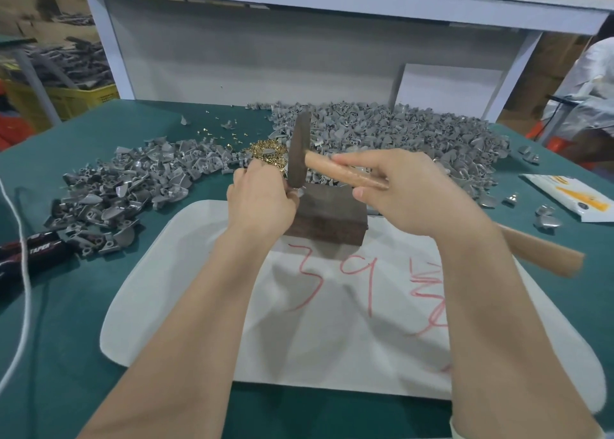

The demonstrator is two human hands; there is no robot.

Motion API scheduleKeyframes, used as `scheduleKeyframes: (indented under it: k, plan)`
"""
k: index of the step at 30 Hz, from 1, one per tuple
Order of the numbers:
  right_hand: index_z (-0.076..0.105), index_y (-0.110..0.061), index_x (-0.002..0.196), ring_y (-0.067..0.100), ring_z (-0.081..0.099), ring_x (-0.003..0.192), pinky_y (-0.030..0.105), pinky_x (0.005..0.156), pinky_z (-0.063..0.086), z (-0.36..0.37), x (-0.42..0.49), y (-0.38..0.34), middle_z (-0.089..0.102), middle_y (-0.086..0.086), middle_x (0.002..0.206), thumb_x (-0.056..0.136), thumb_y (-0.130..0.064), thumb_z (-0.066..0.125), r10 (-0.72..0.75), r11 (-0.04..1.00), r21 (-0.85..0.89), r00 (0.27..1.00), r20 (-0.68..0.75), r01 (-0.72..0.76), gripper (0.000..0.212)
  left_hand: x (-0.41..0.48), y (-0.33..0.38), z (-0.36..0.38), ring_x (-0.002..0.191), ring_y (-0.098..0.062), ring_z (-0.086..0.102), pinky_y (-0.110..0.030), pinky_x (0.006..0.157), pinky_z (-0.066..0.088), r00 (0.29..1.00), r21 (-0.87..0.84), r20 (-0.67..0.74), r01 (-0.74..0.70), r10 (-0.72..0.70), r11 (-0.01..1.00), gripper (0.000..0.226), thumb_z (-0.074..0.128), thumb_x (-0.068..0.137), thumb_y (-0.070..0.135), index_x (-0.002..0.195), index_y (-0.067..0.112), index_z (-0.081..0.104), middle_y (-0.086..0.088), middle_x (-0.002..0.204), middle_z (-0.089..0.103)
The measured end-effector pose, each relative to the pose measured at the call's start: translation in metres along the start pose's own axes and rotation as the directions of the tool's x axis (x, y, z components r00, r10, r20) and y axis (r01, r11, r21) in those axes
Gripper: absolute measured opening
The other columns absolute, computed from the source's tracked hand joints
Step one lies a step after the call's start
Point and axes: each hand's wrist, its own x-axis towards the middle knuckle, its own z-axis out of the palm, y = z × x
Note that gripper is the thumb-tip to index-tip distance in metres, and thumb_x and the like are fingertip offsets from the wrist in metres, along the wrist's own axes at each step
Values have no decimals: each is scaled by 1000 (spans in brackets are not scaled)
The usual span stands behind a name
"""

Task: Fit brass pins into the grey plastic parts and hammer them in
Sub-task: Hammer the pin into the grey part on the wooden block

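Observation:
My right hand (408, 192) grips the wooden handle of a hammer (299, 149). Its dark steel head points down over the left top edge of a dark metal block (327, 217). My left hand (262, 196) pinches a small grey plastic part at that edge, mostly hidden by my fingers. A heap of brass pins (265, 153) lies just behind my left hand. Grey plastic parts form a large pile (398, 133) at the back right and a second pile (126, 186) on the left.
The block stands on a white sheet (332, 322) with red writing, on a green table (50, 355). A black tool (33, 249) and a white cord (20, 272) lie at the left. A printed packet (571, 196) lies at the right. A person sits at far right.

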Motion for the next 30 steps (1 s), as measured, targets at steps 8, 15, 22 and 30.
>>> scheduleKeyframes:
  k: [8, 15, 22, 30]
  plan:
    - [47, -54, 128, 10, 51, 74, 23, 69, 36, 0, 1, 2, 54, -14, 91, 90, -22, 60, 8, 1000, 26, 1000, 9, -8, 51, -1, 0, -2, 114, -35, 43, -40, 89, 38, 1000, 6, 10, 4, -4, 1000, 23, 58, 91, 26, 97, 7, 69, -12, 119, 53]
    - [46, -54, 129, 12, 51, 83, 27, 74, 43, 1, -1, 2, 56, -15, 94, 90, -24, 58, 58, 997, 58, 972, -230, -46, 50, 0, -1, 0, 112, -35, 45, -40, 87, 41, 1000, 25, 6, -3, 3, 1000, 26, 58, 92, 28, 99, 6, 71, -11, 116, 58]
    - [46, -53, 129, 10, 53, 71, 26, 70, 42, 2, -2, -1, 59, -8, 95, 92, -22, 56, 56, 998, 0, 998, 35, -56, 50, 0, 0, -2, 110, -36, 46, -40, 83, 40, 1000, 14, 10, -10, 9, 1000, 22, 59, 90, 26, 89, 7, 70, -12, 114, 57]
    - [45, -52, 131, 11, 58, 80, 25, 74, 45, -1, -1, -2, 64, -13, 114, 91, -23, 57, 38, 999, 36, 996, -84, -35, 51, 0, 0, 0, 111, -35, 45, -42, 88, 43, 1000, 7, 5, 9, -9, 1000, 24, 59, 90, 27, 91, 5, 69, -13, 113, 58]
